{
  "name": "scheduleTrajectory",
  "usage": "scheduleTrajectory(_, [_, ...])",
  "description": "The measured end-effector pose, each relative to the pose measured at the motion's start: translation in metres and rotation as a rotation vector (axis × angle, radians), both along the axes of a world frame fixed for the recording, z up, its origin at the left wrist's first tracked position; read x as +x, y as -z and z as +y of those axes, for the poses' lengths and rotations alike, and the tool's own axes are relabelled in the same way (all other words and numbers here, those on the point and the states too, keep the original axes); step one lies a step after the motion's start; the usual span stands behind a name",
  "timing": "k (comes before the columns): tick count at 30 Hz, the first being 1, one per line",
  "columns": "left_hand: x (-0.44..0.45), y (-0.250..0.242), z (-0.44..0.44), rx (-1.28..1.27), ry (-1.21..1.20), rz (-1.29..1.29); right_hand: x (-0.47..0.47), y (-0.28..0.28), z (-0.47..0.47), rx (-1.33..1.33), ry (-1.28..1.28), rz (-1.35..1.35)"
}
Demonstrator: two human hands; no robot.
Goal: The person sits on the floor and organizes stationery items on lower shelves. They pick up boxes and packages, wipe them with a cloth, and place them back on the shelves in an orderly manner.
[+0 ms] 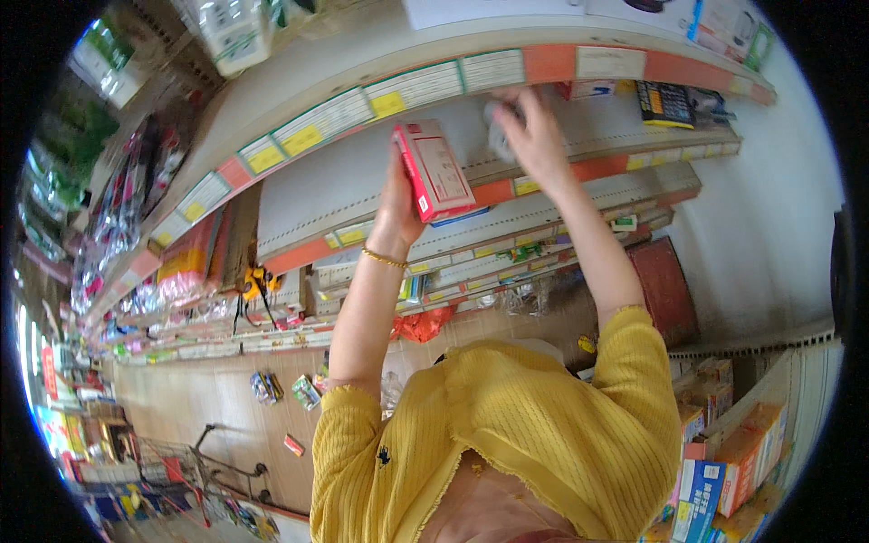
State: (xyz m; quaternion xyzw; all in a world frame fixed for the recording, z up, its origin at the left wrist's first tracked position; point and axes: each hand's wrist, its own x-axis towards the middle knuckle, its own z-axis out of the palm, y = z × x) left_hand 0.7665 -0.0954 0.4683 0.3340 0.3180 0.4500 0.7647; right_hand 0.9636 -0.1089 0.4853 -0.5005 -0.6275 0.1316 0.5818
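Observation:
My left hand (400, 203) grips a red and pale cardboard box (438, 170) by its left side, tilted upright in front of a shelf. My right hand (540, 142) is raised over the same grey metal shelf board (333, 197), a little right of the box. Between its fingers is a pale grey, blurred thing, perhaps a cloth (501, 136), close to the board's surface. A blue edge of some flat item (460, 217) shows just below the box.
A calculator (665, 104) lies at the shelf's right end. A price-label rail (421, 85) runs overhead, and lower shelves (516, 251) step down below. On the floor are a red plastic bag (424, 324) and small packets (265, 388). A shopping cart (197, 468) stands lower left; boxes (753, 458) fill the lower right.

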Motion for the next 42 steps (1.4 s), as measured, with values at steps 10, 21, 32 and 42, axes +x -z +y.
scheduleTrajectory(10, [0.077,0.004,0.023,0.123,0.183,-0.026,0.054,0.013,-0.050,0.121,0.237,-0.376])
scheduleTrajectory(21, [0.126,0.017,0.092,1.207,0.122,0.958,0.187,0.014,0.000,-0.329,0.042,0.135])
scheduleTrajectory(32, [0.158,0.063,0.216,1.480,-0.281,1.260,0.242,0.085,0.147,0.008,0.712,-0.374])
scheduleTrajectory(42, [0.181,0.046,0.165,1.321,-0.087,1.262,0.146,0.086,0.113,-0.192,0.278,-0.515])
